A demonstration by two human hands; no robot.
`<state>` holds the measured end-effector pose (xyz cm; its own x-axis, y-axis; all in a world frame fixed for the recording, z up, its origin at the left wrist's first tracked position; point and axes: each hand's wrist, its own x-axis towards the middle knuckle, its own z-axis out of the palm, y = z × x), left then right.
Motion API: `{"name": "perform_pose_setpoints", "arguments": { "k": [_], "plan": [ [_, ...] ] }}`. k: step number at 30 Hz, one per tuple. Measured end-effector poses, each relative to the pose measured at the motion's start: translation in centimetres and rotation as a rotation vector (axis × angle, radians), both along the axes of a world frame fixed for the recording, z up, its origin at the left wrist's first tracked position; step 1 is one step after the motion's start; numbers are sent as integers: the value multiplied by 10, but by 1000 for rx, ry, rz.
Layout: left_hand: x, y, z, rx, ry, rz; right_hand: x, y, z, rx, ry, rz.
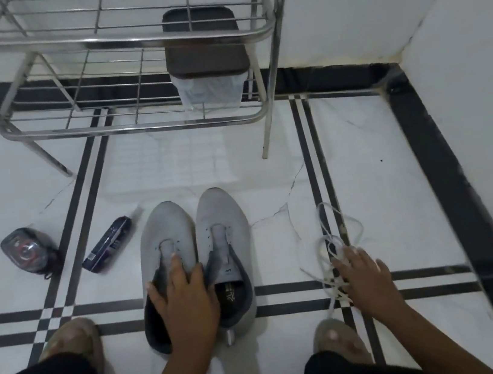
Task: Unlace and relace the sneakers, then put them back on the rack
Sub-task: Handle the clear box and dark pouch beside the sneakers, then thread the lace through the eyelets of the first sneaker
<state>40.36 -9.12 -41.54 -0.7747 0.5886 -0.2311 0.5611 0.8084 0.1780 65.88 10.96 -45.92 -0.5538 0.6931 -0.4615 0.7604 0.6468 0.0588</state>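
Two grey sneakers stand side by side on the tiled floor, toes pointing away from me, both without laces. My left hand (pixel 185 300) rests spread over the tongue and collar of the left sneaker (pixel 162 230). The right sneaker (pixel 221 219) stands free beside it. White laces (pixel 330 238) lie in a loose tangle on the floor to the right. My right hand (pixel 366 274) lies on that tangle with fingers spread; whether it grips a lace I cannot tell. The steel wire shoe rack (pixel 148 126) stands just beyond the sneakers.
A clear bin with a dark lid (pixel 206 65) sits on the rack's lower shelf. A dark round packet (pixel 26 251) and a blue box (pixel 107 244) lie on the floor at left. My two slippered feet flank the sneakers. A wall corner closes the right side.
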Motion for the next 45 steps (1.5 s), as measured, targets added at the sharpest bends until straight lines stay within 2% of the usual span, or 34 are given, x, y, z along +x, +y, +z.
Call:
{"name": "perform_pose_setpoints", "arguments": {
  "k": [2, 6, 7, 12, 15, 17, 19, 20, 22, 26, 29, 31, 33, 35, 38, 43, 45],
  "plan": [
    [8, -2, 1, 3, 14, -6, 10, 4, 6, 45, 69, -31],
    [29, -13, -1, -32, 10, -21, -11, -11, 9, 108, 361, 22],
    [34, -16, -1, -33, 15, -30, -17, -17, 6, 111, 363, 63],
    [57, -32, -1, -14, 46, -63, -24, -33, 1, 111, 114, 203],
    [61, -42, -1, 1, 70, -53, -35, -28, 24, 30, 64, 158],
    [61, -47, 2, 18, 55, -53, -44, -16, 47, -52, 233, -12],
    [60, -49, 6, 90, 55, -36, -60, 0, 87, -231, 412, -209],
    [59, -50, 9, 141, 53, -15, -71, 7, 114, -311, 484, -247],
    [56, -50, 19, 243, 7, 65, -93, 17, 176, -405, 521, -193],
    [45, -55, 31, 249, -109, 195, -139, 20, 294, -466, 298, 62],
    [39, -66, 32, 176, -222, 275, -174, 13, 347, -517, 46, 126],
    [39, -71, 37, 176, -266, 321, -197, -3, 365, -474, -19, 133],
    [42, -75, 49, 210, -332, 387, -214, -28, 362, -410, 82, 105],
    [49, -77, 56, 218, -403, 428, -222, -59, 338, -383, 306, 22],
    [63, -94, 51, 134, -419, 460, -209, -120, 274, -475, 610, -223],
    [79, -119, 37, 77, -402, 524, -154, -192, 155, -565, 749, -729],
    [76, -123, 29, 53, -335, 478, -146, -204, 117, -599, 695, -792]
  ]
}}
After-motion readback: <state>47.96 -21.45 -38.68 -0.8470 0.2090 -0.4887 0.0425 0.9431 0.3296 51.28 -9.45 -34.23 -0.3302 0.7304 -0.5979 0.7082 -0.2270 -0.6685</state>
